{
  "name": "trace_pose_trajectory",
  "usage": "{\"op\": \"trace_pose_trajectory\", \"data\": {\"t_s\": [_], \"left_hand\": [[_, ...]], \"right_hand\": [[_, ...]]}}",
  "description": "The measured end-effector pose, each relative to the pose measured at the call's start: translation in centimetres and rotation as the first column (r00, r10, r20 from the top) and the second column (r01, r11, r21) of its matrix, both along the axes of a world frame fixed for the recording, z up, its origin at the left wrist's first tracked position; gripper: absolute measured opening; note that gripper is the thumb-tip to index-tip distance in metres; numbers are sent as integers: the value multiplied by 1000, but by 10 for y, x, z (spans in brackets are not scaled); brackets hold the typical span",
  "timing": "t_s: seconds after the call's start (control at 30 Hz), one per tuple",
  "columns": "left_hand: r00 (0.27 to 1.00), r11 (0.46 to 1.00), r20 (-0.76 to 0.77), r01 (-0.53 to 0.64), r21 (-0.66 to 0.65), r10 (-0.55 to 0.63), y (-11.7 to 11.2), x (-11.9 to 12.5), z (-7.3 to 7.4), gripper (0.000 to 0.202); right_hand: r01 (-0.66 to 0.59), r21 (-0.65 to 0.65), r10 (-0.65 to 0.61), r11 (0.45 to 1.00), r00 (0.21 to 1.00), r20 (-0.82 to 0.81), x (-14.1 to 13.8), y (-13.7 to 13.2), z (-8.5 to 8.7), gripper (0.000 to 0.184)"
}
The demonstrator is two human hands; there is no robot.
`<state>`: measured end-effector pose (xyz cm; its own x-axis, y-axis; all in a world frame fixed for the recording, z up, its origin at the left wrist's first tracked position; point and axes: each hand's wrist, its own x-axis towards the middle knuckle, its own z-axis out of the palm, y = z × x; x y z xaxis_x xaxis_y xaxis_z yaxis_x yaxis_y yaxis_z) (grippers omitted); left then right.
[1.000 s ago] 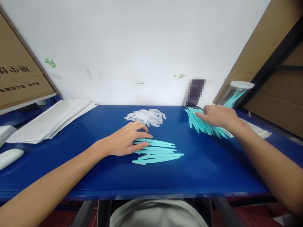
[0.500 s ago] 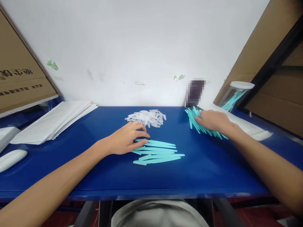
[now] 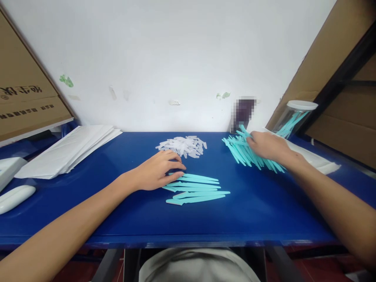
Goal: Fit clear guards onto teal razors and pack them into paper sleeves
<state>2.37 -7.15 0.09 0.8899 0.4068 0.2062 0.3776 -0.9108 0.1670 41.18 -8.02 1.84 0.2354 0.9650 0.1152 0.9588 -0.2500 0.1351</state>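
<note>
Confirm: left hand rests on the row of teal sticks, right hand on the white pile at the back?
Wrong on the right hand: the head view shows it on the heap of teal sticks, not the white pile. The left hand does rest on the row of teal sticks.

Your glossy deep-blue table top [image 3: 252, 211], row of plain turquoise plastic sticks [image 3: 199, 188] at its middle, heap of matching turquoise sticks [image 3: 237, 150] near its right rear corner, milky-white plastic caps [image 3: 182, 145] by the rear edge, white paper sheets [image 3: 67, 150] rear left.
</note>
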Motion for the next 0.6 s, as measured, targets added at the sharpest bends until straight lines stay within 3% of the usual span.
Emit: {"op": "trace_pose_trajectory", "data": {"t_s": [0.17, 0.4, 0.5, 0.6], "left_hand": [[999, 999, 31, -27, 17, 27, 3, -1, -2, 38], [998, 998, 38, -42, 40, 40, 7, -2, -3, 37], [996, 996, 45, -73, 58, 71, 5, -1, -3, 40], [976, 978, 104, -197, 73, 189, 3, 0, -2, 43]], "right_hand": [[-191, 101, 196, 976, 979, -48, -20, -8, 4, 42], [-375, 167, 388, 912, 920, -49, -39, -14, -6, 34], [-483, 203, 510, 852, 853, -108, -48, -19, -9, 34], [-623, 165, 645, 764, 743, -178, -66, -29, -12, 33]]}}
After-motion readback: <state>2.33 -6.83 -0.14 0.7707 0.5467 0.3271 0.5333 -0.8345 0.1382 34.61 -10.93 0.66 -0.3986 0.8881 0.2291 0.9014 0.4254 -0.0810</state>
